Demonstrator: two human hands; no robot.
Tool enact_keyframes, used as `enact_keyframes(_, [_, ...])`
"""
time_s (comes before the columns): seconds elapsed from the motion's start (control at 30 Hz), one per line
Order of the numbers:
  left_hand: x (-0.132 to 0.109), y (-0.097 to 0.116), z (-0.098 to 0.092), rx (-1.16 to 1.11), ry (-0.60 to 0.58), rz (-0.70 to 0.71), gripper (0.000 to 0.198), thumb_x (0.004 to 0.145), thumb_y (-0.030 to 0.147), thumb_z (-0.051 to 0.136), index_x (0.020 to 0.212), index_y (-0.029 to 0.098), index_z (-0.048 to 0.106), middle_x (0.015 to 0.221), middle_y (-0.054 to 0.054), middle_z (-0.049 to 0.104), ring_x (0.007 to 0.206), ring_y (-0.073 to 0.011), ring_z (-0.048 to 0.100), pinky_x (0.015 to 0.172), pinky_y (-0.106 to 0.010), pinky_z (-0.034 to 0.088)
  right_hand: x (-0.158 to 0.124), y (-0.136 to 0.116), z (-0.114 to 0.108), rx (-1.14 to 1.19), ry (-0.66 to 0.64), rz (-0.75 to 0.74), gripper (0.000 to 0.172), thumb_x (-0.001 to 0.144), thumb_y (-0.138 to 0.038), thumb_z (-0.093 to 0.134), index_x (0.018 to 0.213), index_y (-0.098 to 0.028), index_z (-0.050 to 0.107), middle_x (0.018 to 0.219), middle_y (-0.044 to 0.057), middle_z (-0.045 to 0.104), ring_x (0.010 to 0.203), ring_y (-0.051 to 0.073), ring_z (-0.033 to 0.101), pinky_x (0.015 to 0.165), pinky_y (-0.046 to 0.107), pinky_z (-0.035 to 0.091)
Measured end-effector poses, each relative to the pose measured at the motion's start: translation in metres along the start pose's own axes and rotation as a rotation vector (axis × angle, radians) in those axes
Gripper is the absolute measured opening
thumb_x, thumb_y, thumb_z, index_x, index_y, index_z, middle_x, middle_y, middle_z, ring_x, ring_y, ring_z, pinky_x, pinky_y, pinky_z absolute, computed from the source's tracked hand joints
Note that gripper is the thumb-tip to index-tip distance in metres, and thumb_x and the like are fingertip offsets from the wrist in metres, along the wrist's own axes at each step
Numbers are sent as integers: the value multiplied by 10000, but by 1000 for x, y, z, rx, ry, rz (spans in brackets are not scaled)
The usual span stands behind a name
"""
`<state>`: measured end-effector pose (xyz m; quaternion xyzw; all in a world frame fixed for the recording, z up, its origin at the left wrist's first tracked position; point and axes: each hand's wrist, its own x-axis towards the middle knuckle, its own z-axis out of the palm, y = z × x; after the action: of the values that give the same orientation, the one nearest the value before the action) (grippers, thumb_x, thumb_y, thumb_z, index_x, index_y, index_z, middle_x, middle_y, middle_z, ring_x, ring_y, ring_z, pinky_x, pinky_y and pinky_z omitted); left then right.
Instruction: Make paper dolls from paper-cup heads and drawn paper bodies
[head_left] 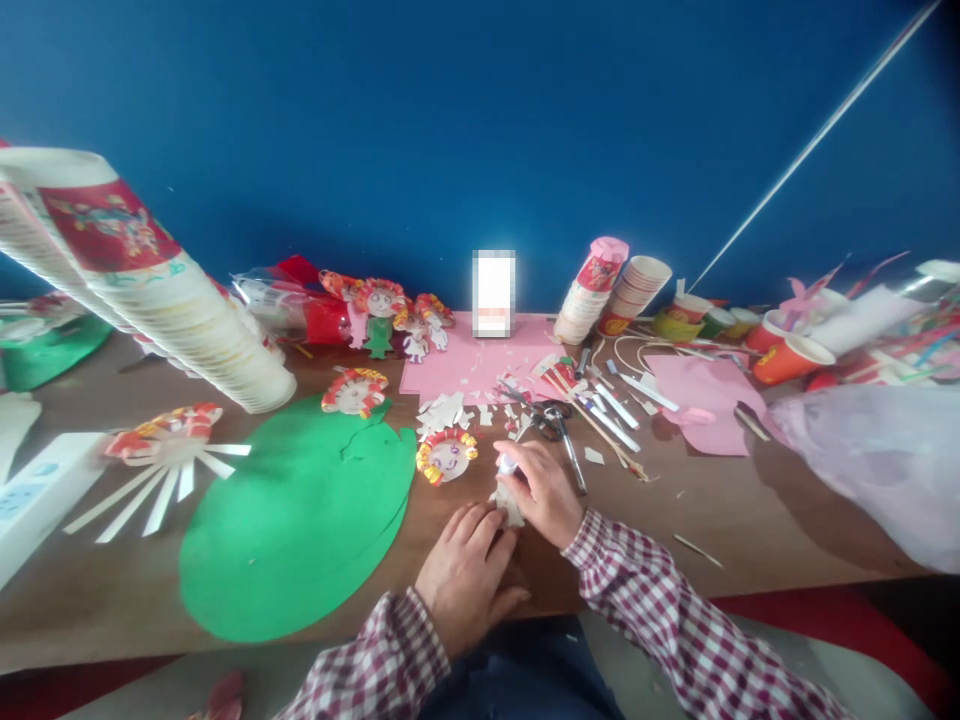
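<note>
My right hand (546, 492) is closed around a small white cylinder that looks like a glue stick (508, 464), most of it hidden by the fingers. Below it lies a small white paper cutout (511, 508) on the table. My left hand (466, 568) rests flat beside the cutout, its fingertips at the paper's left edge and the thumb apart. Just beyond my hands is a round paper face with a yellow and red rim (448, 457). Black-handled scissors (551, 418) lie farther off, near white paper scraps (444, 415).
A large green paper circle (292, 540) covers the table at left, near a leaning stack of paper cups (217, 340). Pink sheets (435, 365) lie at the back. More cup stacks (589, 295) and pens (615, 405) are at right, with a plastic bag (870, 460).
</note>
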<state>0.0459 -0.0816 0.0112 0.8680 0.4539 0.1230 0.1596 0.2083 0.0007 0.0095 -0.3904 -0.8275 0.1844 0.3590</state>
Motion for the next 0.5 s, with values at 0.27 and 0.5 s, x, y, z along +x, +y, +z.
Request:
enact_keyframes(0.27, [0,1,0,4,15,0,538,764,496,627,1188,177,535,1258,-118,511,1210,-311,416,1055,-506,320,-1,0,-3,47,-24,-18,355,878,-177,533,1228,-217,486,987,69,638,893,218,568,809,395,513])
enact_keyframes(0.5, [0,2,-2,7,17,1,530,762,499,627,1177,181,539,1245,-116,518,1195,-316,434,1045,-509,332,-3,-1,-4,44,94,69,301,881,-185,525,1181,-213,508,964,72,627,914,220,573,835,397,502])
